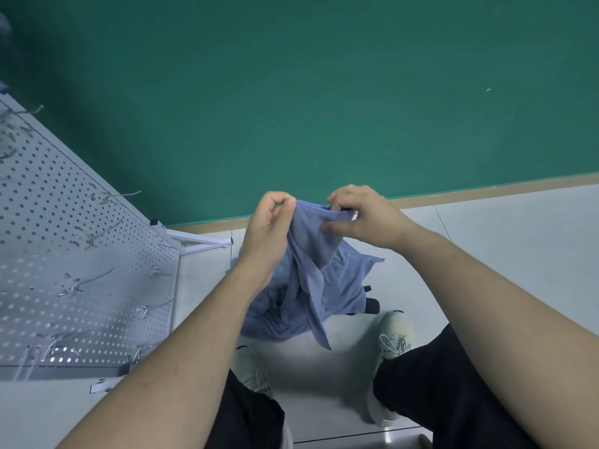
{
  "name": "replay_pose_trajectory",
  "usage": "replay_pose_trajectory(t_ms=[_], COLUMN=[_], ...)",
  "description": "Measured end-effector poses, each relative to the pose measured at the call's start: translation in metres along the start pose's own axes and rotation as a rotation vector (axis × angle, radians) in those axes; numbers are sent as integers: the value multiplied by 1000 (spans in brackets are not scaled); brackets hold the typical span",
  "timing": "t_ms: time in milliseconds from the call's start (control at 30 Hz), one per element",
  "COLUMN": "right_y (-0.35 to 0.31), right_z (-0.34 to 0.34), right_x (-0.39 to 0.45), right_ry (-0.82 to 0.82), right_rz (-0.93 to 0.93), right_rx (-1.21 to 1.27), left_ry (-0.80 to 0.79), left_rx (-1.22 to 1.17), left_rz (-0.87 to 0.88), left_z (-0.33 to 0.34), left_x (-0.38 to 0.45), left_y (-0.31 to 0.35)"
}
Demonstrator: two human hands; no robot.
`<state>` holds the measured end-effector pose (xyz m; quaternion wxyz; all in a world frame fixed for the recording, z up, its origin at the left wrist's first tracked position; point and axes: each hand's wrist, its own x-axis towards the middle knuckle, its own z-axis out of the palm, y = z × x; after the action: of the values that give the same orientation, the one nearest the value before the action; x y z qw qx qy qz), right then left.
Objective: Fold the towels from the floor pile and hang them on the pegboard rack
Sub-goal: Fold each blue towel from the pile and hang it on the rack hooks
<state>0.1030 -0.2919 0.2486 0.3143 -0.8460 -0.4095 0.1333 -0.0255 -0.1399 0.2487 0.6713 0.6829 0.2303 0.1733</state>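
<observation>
Pinching the top hem of one blue towel (311,254) — left hand (265,234) and right hand (363,218) are each gripping it w/ thumb and fingers, close together, so it's hanging unfolded over the floor pile (343,286). Pegboard rack (81,254) is standing at left, hooks bare as far as visible — folding seems to be just starting, hanging and the rest of the pile still waiting.

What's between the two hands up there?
In the head view, the stitched top edge of a blue towel spans the gap; the left hand and right hand each pinch it.
</observation>
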Motion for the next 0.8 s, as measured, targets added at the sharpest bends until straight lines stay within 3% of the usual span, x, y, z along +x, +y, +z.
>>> replay_pose_trajectory(t_ms=[100, 267, 433, 600, 800], right_y=[9, 8, -4, -10, -22], right_z=[-4, -23, -30, -29, -65], right_x=[0, -5, -13, -26, -41], right_ry=[-39, 64, 90, 171, 59], right_rz=[70, 61, -91, -326, -442], right_rx=[-112, -1, -88, -220, -338], left_ry=[122, 155, 225, 182, 117], left_rx=[-4, 158, 194, 386, 323], left_rz=[10, 119, 164, 220, 211], left_z=[-7, -17, -19, -24, -29], left_x=[5, 6, 3, -5, -17], left_y=[-1, 0, 2, 8, 39])
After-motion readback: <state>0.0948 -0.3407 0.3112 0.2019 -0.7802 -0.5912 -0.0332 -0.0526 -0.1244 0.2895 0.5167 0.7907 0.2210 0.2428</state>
